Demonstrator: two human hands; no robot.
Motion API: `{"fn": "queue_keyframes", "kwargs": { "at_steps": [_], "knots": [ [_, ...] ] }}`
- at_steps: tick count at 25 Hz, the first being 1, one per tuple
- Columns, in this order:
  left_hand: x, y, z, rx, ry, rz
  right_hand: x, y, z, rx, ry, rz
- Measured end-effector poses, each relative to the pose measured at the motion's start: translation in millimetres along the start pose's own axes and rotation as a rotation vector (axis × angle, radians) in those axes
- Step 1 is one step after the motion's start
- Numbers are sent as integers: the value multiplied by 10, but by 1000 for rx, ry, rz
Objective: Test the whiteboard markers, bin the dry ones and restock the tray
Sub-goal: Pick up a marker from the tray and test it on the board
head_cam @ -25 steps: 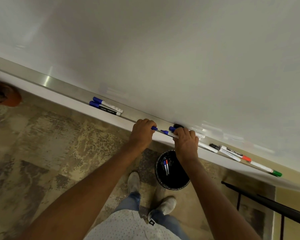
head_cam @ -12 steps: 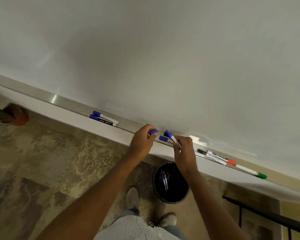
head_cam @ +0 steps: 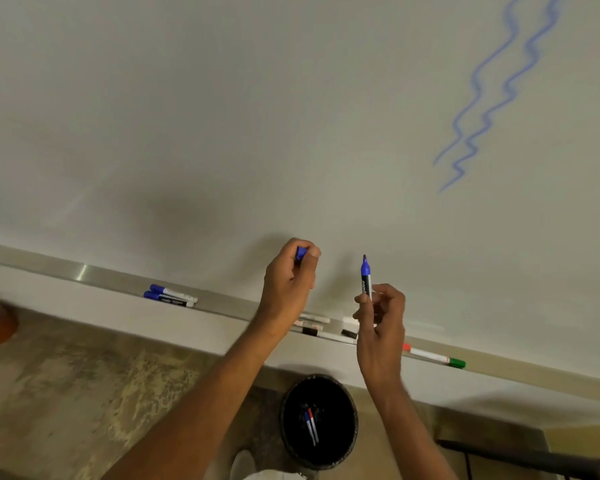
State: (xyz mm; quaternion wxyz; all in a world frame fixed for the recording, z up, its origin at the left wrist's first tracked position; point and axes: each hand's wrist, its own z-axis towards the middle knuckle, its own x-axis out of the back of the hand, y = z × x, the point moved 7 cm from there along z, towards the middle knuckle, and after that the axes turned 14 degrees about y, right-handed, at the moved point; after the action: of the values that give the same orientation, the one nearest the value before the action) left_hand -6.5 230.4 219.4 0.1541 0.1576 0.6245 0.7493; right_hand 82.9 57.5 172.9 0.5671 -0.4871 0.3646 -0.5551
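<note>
Holding an uncapped blue marker upright before the whiteboard, tip up, pinched low on its barrel by the right hand.

Left hand: fingers curled round the blue cap, raised just beside the board. Tray: two blue-capped markers at left; several more partly hidden behind the hands; one red-and-green marker at right. Black bin on the floor below: two markers inside. Board upper right: two wavy blue lines.
</note>
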Motion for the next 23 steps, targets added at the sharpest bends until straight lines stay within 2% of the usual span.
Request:
{"fn": "queue_keyframes", "kwargs": {
  "at_steps": [6, 11, 14, 20, 23],
  "knots": [
    [-202, 1059, -5, -161, 61, -151, 471, -885, 221, 182, 163, 257],
    [-287, 1570, -41, -190, 63, -334, 728, -1258, 408, 112, 305, 467],
    [-308, 1822, -4, -265, 121, -326, 797, -1454, 542, 101, 325, 543],
    [-254, 2375, 288, -630, 249, -136, 883, -1838, 879, 103, 412, 661],
    [-252, 2647, 405, -886, 291, -28, 862, -2206, 981, 221, 395, 685]
  ]
}}
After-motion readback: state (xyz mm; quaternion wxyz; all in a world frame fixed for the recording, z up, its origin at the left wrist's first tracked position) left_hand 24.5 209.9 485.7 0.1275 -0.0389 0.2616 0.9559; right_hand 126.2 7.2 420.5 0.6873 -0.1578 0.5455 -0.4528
